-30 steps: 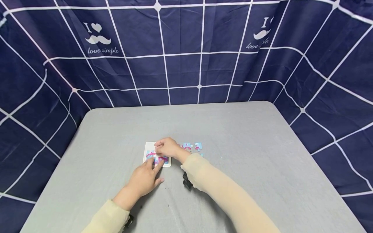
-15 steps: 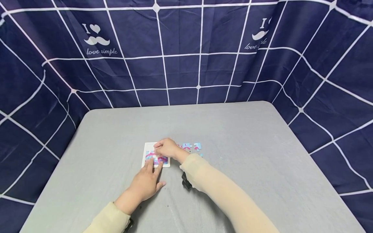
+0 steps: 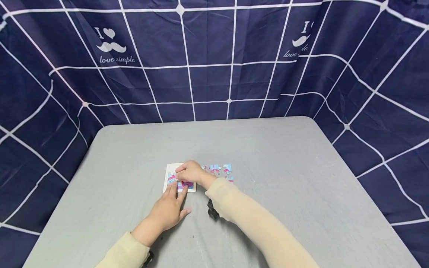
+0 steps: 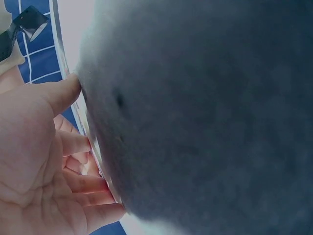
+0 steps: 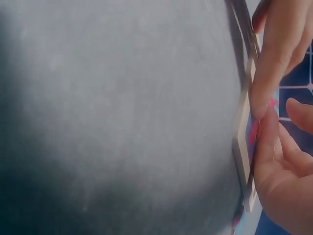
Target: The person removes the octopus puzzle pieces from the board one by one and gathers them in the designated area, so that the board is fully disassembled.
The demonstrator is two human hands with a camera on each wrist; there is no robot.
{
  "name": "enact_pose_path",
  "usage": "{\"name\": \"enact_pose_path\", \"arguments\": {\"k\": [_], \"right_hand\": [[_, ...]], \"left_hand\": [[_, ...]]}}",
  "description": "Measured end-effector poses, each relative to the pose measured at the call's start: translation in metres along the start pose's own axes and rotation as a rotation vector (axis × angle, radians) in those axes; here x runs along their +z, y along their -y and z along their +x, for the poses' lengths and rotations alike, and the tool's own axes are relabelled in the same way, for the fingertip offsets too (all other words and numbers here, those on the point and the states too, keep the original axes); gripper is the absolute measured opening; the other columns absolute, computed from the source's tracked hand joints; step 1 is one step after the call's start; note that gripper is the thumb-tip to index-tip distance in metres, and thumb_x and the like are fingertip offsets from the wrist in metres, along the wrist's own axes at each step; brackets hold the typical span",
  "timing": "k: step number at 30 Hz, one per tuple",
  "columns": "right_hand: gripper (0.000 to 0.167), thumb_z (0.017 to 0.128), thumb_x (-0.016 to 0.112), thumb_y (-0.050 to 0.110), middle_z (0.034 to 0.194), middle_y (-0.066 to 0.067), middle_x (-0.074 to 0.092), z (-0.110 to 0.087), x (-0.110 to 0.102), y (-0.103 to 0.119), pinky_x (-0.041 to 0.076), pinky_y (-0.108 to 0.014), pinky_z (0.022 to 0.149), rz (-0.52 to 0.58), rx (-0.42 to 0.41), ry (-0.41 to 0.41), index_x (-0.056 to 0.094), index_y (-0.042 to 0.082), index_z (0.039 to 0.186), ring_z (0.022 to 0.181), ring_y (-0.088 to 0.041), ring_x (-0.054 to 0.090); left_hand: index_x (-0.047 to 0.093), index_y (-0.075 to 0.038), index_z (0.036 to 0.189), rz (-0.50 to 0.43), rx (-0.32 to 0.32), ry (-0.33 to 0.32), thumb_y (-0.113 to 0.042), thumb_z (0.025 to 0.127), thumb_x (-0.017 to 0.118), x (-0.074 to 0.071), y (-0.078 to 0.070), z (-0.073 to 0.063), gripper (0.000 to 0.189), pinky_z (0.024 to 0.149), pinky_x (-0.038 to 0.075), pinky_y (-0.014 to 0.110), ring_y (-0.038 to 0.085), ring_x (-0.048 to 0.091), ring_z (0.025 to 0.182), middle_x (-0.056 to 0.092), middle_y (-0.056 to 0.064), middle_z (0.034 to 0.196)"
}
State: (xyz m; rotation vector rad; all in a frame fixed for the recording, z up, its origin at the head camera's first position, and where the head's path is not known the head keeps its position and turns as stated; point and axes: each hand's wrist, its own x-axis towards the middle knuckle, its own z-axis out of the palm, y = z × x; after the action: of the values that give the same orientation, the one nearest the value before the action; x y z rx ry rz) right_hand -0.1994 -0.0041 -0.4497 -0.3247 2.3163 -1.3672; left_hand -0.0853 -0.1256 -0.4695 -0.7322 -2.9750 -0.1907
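Note:
A small white-framed jigsaw puzzle (image 3: 170, 167) lies on the table, its lower part filled with pink, blue and purple pieces. My left hand (image 3: 167, 209) rests with straight, spread fingers on the puzzle's near edge; in the left wrist view its thumb (image 4: 66, 93) touches the tabletop. Over the middle of the puzzle, my right hand (image 3: 191, 173) has curled fingers and appears to pinch a puzzle piece, which the hand hides. The right wrist view shows its thumb (image 5: 268, 139) down on the puzzle beside a left finger (image 5: 266, 83), near the raised frame edge (image 5: 239, 132).
Several loose puzzle pieces (image 3: 214, 168) lie right of the frame, partly behind the right wrist; another piece (image 3: 227, 168) sits at their far right. The grey table (image 3: 285, 167) is bounded by a dark blue curtain (image 3: 207, 82) with white lines at the back and sides.
My right hand has shifted slightly left and turned a little over the puzzle, uncovering a bit more of the loose pieces. The left hand stays nearly still on the near edge.

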Motion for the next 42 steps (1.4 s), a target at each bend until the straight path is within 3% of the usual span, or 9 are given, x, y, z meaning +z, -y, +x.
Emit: {"name": "enact_pose_path", "arguments": {"k": [4,13,22,33,42], "right_hand": [[0.024,0.08,0.07,0.002,0.066,-0.001,0.066,0.0,0.002,0.0,0.048,-0.019,0.056,-0.052,-0.013,-0.009,0.072,0.001,0.104,0.056,-0.007,0.056],[0.013,0.08,0.07,0.005,0.066,0.001,0.065,0.0,0.005,-0.003,0.046,-0.02,0.059,-0.116,-0.057,-0.042,0.073,0.005,0.093,0.058,-0.007,0.055],[0.014,0.083,0.07,0.005,0.075,-0.002,0.068,0.0,-0.001,-0.004,0.051,-0.021,0.062,-0.025,-0.07,-0.051,0.071,0.001,0.096,0.065,-0.01,0.063],[0.016,0.084,0.07,0.004,0.077,-0.004,0.068,-0.001,-0.025,-0.01,0.054,-0.025,0.063,0.049,-0.064,-0.05,0.07,-0.001,0.099,0.069,-0.013,0.066],[0.016,0.085,0.07,0.006,0.077,-0.004,0.067,-0.006,-0.045,-0.019,0.054,-0.027,0.062,0.025,-0.064,-0.069,0.07,-0.001,0.099,0.07,-0.017,0.066]], "left_hand": [[0.048,0.004,0.136,-0.003,0.007,-0.007,-0.041,0.086,0.066,-0.001,0.0,-0.001,0.07,0.101,0.037,0.049,0.05,0.039,0.124,0.038,0.039,0.133],[0.047,0.004,0.136,-0.004,0.008,0.004,-0.041,0.087,0.066,-0.003,-0.001,0.0,0.07,0.101,0.037,0.049,0.05,0.039,0.124,0.037,0.04,0.133],[0.047,0.002,0.137,-0.003,-0.012,0.031,-0.042,0.088,0.065,-0.003,0.0,0.0,0.069,0.099,0.039,0.049,0.049,0.038,0.125,0.036,0.038,0.136],[0.049,0.001,0.136,0.002,-0.017,0.022,-0.043,0.086,0.066,-0.001,0.002,0.0,0.069,0.098,0.04,0.048,0.048,0.038,0.125,0.037,0.037,0.134],[0.048,0.0,0.137,0.012,-0.019,0.015,-0.044,0.086,0.066,0.003,0.003,0.0,0.07,0.096,0.042,0.048,0.048,0.039,0.125,0.038,0.037,0.134]]}}
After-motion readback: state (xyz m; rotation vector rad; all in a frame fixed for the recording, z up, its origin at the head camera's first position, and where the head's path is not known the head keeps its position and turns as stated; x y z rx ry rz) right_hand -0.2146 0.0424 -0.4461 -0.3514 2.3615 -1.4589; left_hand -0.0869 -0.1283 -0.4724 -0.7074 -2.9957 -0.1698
